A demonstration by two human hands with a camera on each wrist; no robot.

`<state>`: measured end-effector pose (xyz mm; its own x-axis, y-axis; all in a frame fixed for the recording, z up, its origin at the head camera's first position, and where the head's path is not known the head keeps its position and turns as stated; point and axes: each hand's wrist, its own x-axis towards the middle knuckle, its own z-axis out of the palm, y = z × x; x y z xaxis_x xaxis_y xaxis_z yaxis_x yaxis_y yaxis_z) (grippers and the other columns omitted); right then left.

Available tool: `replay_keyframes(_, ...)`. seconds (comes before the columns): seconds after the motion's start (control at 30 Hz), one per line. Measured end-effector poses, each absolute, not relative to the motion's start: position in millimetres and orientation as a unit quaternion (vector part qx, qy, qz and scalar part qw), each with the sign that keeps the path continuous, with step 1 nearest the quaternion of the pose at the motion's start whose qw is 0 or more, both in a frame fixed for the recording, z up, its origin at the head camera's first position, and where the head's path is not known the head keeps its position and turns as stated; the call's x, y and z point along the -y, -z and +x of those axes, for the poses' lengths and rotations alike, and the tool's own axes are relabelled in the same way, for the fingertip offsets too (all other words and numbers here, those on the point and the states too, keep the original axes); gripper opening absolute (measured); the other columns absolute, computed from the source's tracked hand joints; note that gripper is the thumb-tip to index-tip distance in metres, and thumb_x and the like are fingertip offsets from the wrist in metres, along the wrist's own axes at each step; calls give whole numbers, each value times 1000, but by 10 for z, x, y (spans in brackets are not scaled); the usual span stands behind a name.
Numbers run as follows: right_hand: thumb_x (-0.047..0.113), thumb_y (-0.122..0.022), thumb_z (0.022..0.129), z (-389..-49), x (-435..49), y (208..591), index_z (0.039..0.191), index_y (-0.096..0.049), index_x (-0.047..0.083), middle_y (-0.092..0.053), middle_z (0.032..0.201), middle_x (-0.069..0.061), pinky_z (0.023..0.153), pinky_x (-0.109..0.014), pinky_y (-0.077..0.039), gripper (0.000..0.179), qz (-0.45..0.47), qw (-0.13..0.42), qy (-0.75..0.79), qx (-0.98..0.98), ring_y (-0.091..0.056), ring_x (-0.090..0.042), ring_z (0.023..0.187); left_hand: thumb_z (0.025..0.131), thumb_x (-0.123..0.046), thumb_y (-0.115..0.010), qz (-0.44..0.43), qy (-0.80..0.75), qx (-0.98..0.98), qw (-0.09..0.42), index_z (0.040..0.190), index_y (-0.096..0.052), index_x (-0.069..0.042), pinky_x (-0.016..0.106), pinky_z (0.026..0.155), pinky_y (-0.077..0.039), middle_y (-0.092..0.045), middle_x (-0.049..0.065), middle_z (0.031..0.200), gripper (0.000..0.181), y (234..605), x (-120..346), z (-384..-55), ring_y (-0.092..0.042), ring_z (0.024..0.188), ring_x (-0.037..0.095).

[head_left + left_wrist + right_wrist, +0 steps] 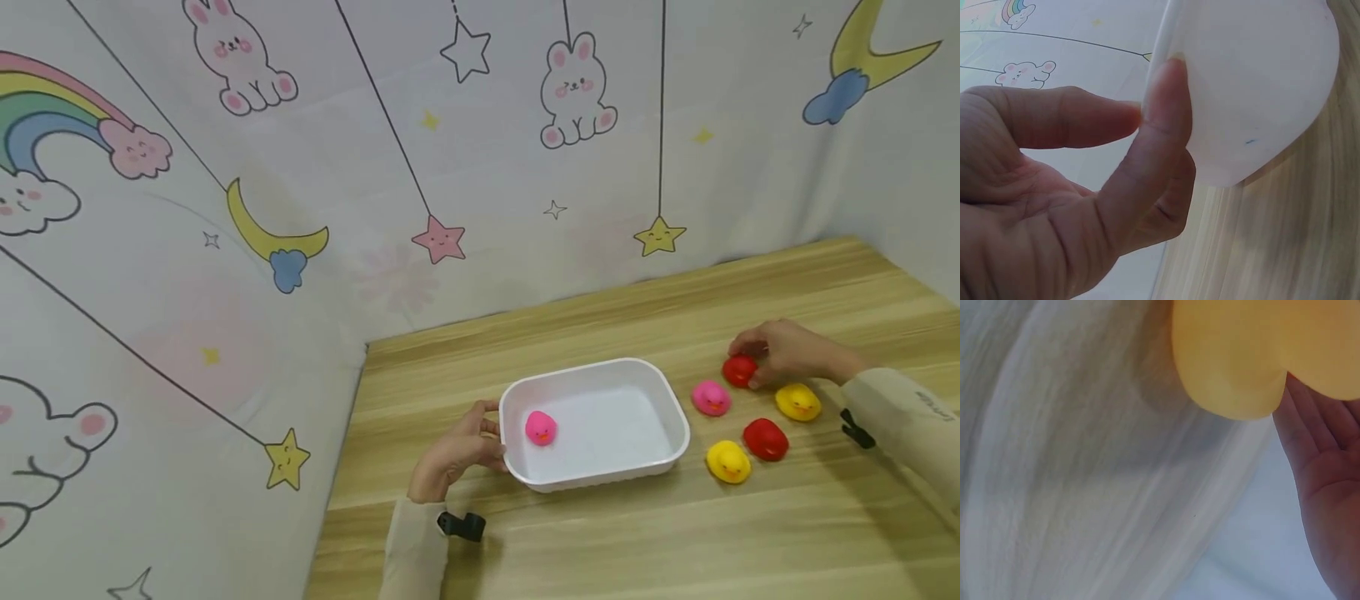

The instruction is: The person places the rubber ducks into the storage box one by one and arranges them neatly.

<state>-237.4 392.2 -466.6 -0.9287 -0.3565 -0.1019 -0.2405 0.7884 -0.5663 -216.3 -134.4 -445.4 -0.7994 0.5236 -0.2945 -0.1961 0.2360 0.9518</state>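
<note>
Red toy duck [740,372] sits on the counter right of the tray, at the back of a loose group; right-hand grip [795,354] is on it, fingers and thumb curled round, grasping by the look of the head view, though a yellow shape blocks the contact in the right wrist view. Duck looks down at counter level, so step in hand reads as the pick-up, lift not yet made. Just beside it: pink duck [711,398] on the tray side, yellow duck [798,402] near the wrist. Nearer the person: second red toy [766,439], beak not visible, and another yellow duck [728,462]. White tray [615,425] to the left, one pink duck inside [541,428] near its left end; left-hand grip [461,446] pinches that end's rim, thumb one side, finger the other. Next move probably calls for a straight lift, clear of the pink and yellow neighbours, with the left steadying the tray. Wood-grain counter [600,542] below, printed cloth [502,167] behind.
</note>
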Motion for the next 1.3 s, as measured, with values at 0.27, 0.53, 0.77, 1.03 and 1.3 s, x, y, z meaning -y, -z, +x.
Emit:
replay_keyframes(0.27, 14, -89, 73, -2325, -3911, 4521, 115, -70, -1, -73, 109, -9, 85, -35, -59, 49, -146, 77, 308, -937, -68, -28, 99, 78, 14, -58, 115, -607, -727, 300, 147, -26, 10, 36, 70, -65, -48, 30, 114, 76, 4423, 1340, -2164, -62, 73, 23)
replay_keyframes(0.53, 14, -89, 75, -2285, -3875, 4291, 118, -70, 2, -73, 110, -7, 84, -31, -60, 49, -147, 71, 326, -931, -68, -13, 97, 79, 16, -57, 112, -606, -727, 303, 146, -27, 9, 39, 72, -65, -48, 28, 113, 74, 4444, 1284, -2176, -61, 73, 23)
replay_keyframes(0.77, 15, -89, 76, -2312, -3646, 4081, 119, -70, 4, -73, 111, -5, 82, -31, -60, 48, -173, 74, 339, -922, -68, -15, 100, 80, 15, -58, 112, -605, -729, 301, 147, -26, 8, 39, 71, -65, -47, 27, 114, 74, 4452, 1330, -2190, -61, 74, 24)
replay_keyframes(1.03, 14, -88, 77, -2337, -3339, 3877, 118, -71, 8, -73, 111, -1, 82, -29, -60, 45, -203, 87, 346, -912, -68, -15, 102, 81, 16, -57, 107, -602, -732, 300, 146, -27, 8, 42, 74, -65, -47, 28, 114, 73, 4414, 1363, -2166, -62, 73, 23)
replay_keyframes(1.3, 8, -85, 77, -2384, -3017, 3749, 116, -72, 10, -73, 109, 1, 79, -27, -61, 41, -240, 96, 346, -902, -68, -25, 104, 79, 13, -59, 110, -589, -743, 298, 147, -28, 6, 39, 73, -65, -48, 27, 115, 75, 4402, 1394, -2154, -62, 74, 23)
